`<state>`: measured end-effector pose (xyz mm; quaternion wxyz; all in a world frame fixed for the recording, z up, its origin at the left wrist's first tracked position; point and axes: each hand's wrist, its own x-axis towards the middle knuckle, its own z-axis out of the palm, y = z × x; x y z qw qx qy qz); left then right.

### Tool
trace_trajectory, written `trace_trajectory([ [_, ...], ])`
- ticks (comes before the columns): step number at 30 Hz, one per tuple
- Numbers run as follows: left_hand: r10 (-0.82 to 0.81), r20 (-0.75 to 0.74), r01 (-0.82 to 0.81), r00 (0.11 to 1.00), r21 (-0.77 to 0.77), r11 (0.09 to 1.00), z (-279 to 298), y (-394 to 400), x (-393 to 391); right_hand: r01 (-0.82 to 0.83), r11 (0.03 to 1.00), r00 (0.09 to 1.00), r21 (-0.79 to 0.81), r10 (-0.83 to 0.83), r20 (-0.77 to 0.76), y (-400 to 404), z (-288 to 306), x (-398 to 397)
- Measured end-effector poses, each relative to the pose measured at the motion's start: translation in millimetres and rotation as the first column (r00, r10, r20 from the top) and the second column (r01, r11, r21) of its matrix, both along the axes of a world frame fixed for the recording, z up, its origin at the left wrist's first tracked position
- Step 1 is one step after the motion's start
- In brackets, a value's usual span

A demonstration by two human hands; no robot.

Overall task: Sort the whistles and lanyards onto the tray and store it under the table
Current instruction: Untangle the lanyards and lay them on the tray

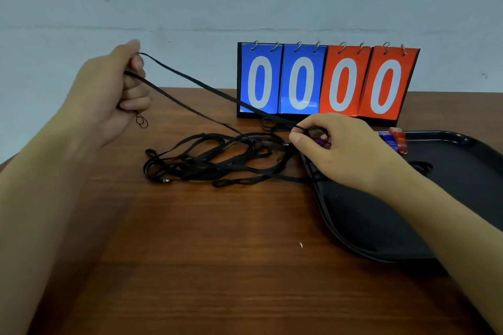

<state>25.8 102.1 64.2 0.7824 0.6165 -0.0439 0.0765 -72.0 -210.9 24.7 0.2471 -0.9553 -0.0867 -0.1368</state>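
My left hand (pixel 114 90) is raised above the table's left side and grips one end of a black lanyard (pixel 190 90), whose two strands stretch down to the right. My right hand (pixel 343 149) pinches the lanyard's other end at the tray's left rim; something purple shows between its fingers. A tangle of black lanyards (pixel 217 160) lies on the wooden table (pixel 190 253) between my hands. The black tray (pixel 381 220) sits at the right, with a red whistle (pixel 398 139) and a blue whistle (pixel 386 137) at its far edge.
A flip scoreboard (pixel 326 81) reading 0000, two blue and two red cards, stands at the back of the table against the wall. A small white scrap (pixel 300 245) lies on the wood near the tray.
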Motion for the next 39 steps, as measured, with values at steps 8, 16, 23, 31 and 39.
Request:
trace_trajectory([
  [8, -0.047, -0.065, 0.036, 0.997, -0.155, 0.987, -5.0, -6.3, 5.4, -0.333, 0.935, 0.903, 0.123, 0.354, -0.243, 14.7, 10.7, -14.8],
  [16, 0.139, -0.124, -0.171, 0.982, -0.296, 0.94, -16.0, -3.3, 18.4, -0.356, 0.932, 0.915, 0.071, 0.363, -0.179, 15.5, 6.8, -16.4],
  [23, 0.327, 0.008, -0.327, 0.945, -0.019, 0.945, -25.0, 2.5, 21.9, -0.275, 0.959, 0.911, -0.063, 0.239, -0.336, 10.9, 4.1, -10.2],
  [31, -0.026, 0.045, 0.012, 0.999, 0.298, 0.954, -21.7, -23.3, 2.8, -0.328, 0.94, 0.934, 0.098, 0.338, -0.117, 14.0, 4.2, -14.1],
  [39, -0.56, -0.094, 0.56, 0.823, 0.296, 0.774, -2.8, -40.7, -35.1, -0.152, 0.987, 0.982, 0.047, 0.145, 0.124, 14.4, -4.1, -9.4],
])
